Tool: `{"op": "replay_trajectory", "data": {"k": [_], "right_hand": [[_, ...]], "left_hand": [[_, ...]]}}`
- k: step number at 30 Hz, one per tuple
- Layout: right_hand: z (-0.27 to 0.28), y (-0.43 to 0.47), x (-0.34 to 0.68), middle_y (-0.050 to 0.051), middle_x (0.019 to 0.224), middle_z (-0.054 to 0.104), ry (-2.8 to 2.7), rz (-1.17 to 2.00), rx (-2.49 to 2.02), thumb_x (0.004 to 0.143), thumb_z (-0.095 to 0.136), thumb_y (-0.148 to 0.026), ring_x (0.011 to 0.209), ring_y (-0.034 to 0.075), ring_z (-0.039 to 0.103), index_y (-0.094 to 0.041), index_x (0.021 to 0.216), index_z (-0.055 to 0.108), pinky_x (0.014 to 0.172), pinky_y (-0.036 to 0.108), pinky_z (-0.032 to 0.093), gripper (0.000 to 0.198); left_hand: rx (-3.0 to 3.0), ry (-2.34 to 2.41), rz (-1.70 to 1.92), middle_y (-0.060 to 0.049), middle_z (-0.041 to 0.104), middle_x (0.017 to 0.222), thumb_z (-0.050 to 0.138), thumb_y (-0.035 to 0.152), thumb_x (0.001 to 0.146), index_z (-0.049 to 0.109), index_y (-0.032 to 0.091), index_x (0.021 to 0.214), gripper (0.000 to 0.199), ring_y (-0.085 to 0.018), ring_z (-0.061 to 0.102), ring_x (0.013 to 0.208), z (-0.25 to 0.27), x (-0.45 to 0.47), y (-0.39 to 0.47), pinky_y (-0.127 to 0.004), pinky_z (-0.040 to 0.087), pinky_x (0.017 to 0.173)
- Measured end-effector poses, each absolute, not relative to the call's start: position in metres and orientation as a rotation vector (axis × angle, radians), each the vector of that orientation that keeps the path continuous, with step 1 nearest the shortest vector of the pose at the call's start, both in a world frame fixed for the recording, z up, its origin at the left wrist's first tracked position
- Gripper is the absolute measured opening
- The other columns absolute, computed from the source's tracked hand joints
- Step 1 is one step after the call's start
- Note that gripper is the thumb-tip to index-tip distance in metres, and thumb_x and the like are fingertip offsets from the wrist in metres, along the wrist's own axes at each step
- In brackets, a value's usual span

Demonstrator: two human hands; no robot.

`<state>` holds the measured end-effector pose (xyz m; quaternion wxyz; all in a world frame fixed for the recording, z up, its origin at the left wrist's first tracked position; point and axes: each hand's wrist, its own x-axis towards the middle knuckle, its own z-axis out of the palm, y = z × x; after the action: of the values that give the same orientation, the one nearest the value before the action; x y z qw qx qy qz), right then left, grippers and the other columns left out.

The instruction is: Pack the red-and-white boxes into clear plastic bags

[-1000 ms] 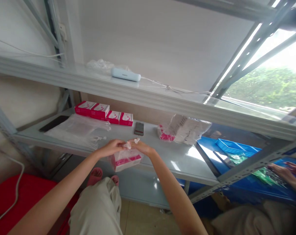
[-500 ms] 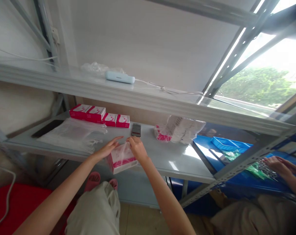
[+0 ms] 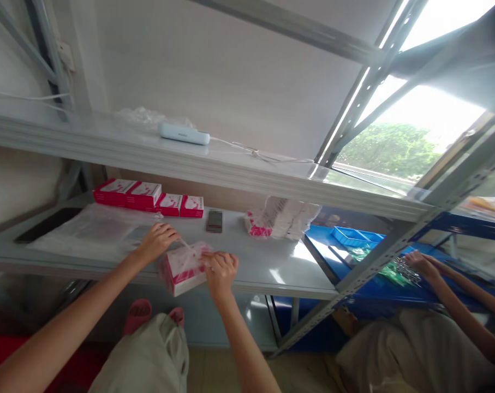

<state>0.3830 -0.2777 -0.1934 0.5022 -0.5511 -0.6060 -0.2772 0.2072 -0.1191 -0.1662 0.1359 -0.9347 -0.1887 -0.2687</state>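
A pink-and-white box (image 3: 186,279) sits inside a clear plastic bag (image 3: 195,252) at the front edge of the shelf, slightly tilted. My left hand (image 3: 160,240), its fingers closed, pulls a narrow strip of the bag taut up and to the left. On the other side, my right hand (image 3: 221,271) grips the bag at the box's right end, fingers bent inward. Flat clear bags (image 3: 92,232) lie in a pile left of my left hand. Behind them stand several pink-and-white boxes (image 3: 144,195) in a row.
A phone (image 3: 214,221) and a bagged pink box (image 3: 258,225) beside a crumpled white-printed bag (image 3: 290,217) lie on the shelf. A dark flat object (image 3: 46,225) rests at left. The upper shelf (image 3: 231,177) overhangs. At right, another person's hands (image 3: 423,266) work over a blue table.
My left hand has moved left and up, away from the box, stretching a strip of the bag. My right hand has shifted down to the box's right side. The view has turned slightly right.
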Motion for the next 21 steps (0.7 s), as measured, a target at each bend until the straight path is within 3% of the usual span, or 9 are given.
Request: {"op": "replay_trajectory", "data": {"k": [5,10,15,21], "right_hand": [[-0.212,-0.303,0.360,-0.005,0.079,0.074,-1.308,-0.751,-1.370,0.095,0.048,-0.031,0.081,0.016,0.060,-0.028,0.082,0.069,0.087,0.037,0.024,0.025],[-0.226,-0.312,0.335,-0.007,0.080,0.074,-1.187,-0.589,-1.428,0.095,0.048,-0.030,0.082,0.018,0.060,-0.028,0.075,0.067,0.093,0.041,0.022,0.027],[-0.244,-0.320,0.322,-0.005,0.089,0.072,-1.144,-0.488,-1.451,0.090,0.056,-0.030,0.088,0.020,0.057,-0.032,0.086,0.070,0.092,0.041,0.025,0.014],[-0.244,-0.324,0.354,0.007,0.117,0.060,-1.191,-0.241,-1.429,0.096,0.031,-0.034,0.108,0.024,0.051,-0.029,0.102,0.069,0.092,0.044,0.033,0.039]], "left_hand": [[-2.613,-0.363,-0.571,-0.006,0.067,0.085,0.049,0.002,0.082,0.067,0.020,0.091,0.027,-0.022,0.057,0.089,-0.185,0.200,-0.091,-0.035,0.040,0.086],[-2.592,-0.368,-0.642,-0.008,0.068,0.086,0.049,0.003,0.082,0.068,0.021,0.092,0.027,-0.023,0.060,0.089,-0.211,0.193,-0.078,-0.038,0.043,0.086],[-2.676,-0.395,-0.561,-0.009,0.068,0.085,0.048,0.003,0.081,0.068,0.020,0.090,0.028,-0.024,0.061,0.086,-0.207,0.195,-0.081,-0.038,0.045,0.084],[-2.788,-0.539,-0.599,-0.009,0.065,0.114,0.046,0.017,0.085,0.060,0.026,0.120,0.039,-0.025,0.058,0.104,-0.163,0.182,-0.090,-0.040,0.041,0.092]]}}
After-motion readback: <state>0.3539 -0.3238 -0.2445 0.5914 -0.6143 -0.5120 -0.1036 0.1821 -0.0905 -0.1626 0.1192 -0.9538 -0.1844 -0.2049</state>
